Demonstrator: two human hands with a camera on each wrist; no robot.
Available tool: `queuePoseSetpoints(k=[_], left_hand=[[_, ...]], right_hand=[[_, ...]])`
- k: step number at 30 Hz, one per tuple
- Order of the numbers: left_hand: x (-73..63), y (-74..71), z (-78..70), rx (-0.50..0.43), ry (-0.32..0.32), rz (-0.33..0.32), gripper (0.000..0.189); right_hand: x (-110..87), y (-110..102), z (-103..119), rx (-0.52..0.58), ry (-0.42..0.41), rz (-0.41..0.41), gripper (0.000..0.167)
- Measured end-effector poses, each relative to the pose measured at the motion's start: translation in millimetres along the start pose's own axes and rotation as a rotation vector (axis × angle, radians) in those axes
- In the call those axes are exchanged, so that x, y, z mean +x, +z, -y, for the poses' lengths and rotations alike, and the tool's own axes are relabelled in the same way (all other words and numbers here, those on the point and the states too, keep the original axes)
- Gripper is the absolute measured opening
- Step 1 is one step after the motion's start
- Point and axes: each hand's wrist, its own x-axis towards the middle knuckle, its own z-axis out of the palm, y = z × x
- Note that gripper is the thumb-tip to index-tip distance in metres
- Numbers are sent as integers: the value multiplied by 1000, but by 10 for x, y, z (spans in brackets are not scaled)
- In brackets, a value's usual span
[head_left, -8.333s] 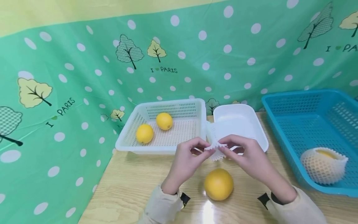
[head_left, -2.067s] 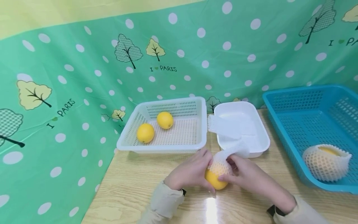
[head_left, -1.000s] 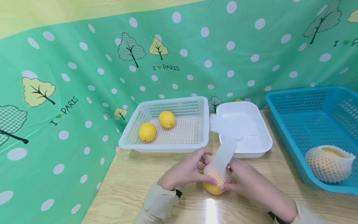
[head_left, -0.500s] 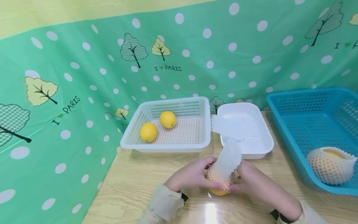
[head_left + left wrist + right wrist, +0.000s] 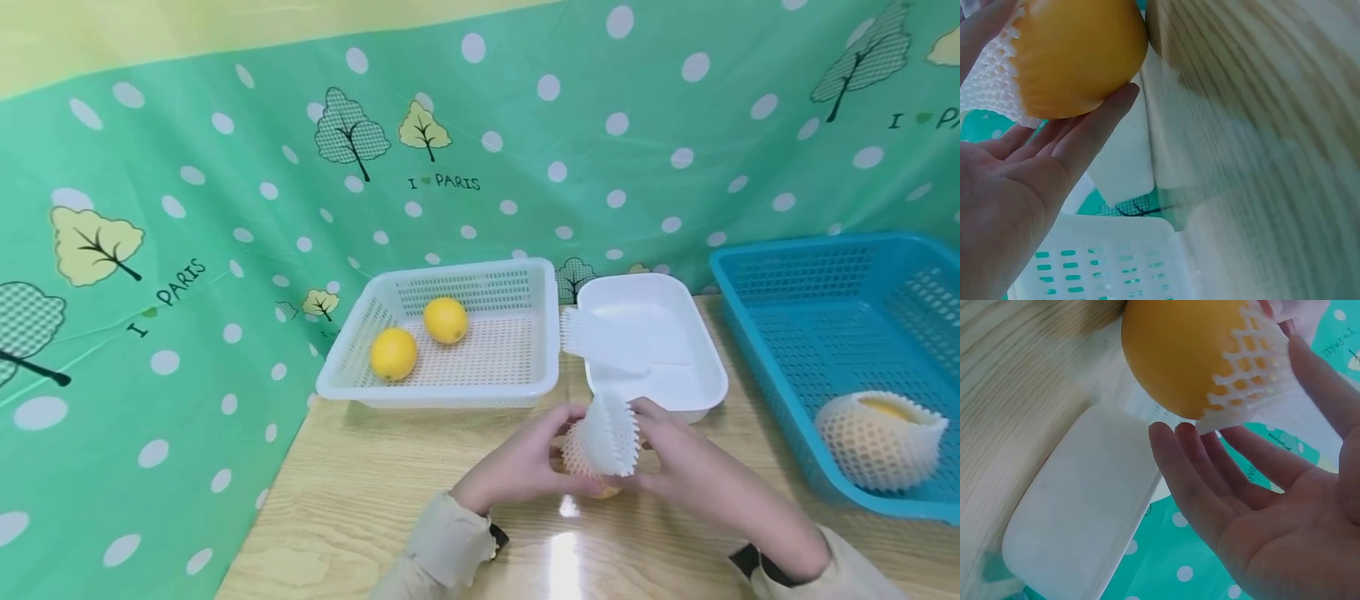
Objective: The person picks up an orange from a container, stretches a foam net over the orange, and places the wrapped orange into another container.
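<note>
Between my two hands is an orange (image 5: 1079,59), with a white foam fruit net (image 5: 600,437) drawn over part of it. The net's loose end stands up toward the head camera. My left hand (image 5: 525,462) holds the orange from the left, its fingers against the skin and its thumb over the net in the left wrist view. My right hand (image 5: 690,458) curves round the other side, fingertips at the net's edge (image 5: 1229,415). Much of the orange's skin is bare in both wrist views; in the head view, net and hands hide most of it.
A white basket (image 5: 438,392) holds two oranges (image 5: 393,354). Right of it, a white tray (image 5: 697,367) has another foam net (image 5: 600,340) lying over its left rim. At far right a blue basket (image 5: 757,367) holds a netted orange (image 5: 881,442).
Earlier the orange lay bare on the table while both hands spread the net above it. The net now covers part of it, and hands and orange have shifted slightly away from me.
</note>
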Motion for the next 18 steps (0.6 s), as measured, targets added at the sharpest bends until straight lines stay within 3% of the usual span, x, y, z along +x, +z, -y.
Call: queuePoseSetpoints(k=[8,14,18], left_hand=[[-55,-39,14,190,-55,-13,85],[-59,-79,-18,162,-72,27,87],[-61,-89,-29,198,-79,39,87]], right_hand=[[28,79,6,26,34,0,55],[36,129,5,-24,-27,-15,47],[45,152,17,-71,-53,-37,46]])
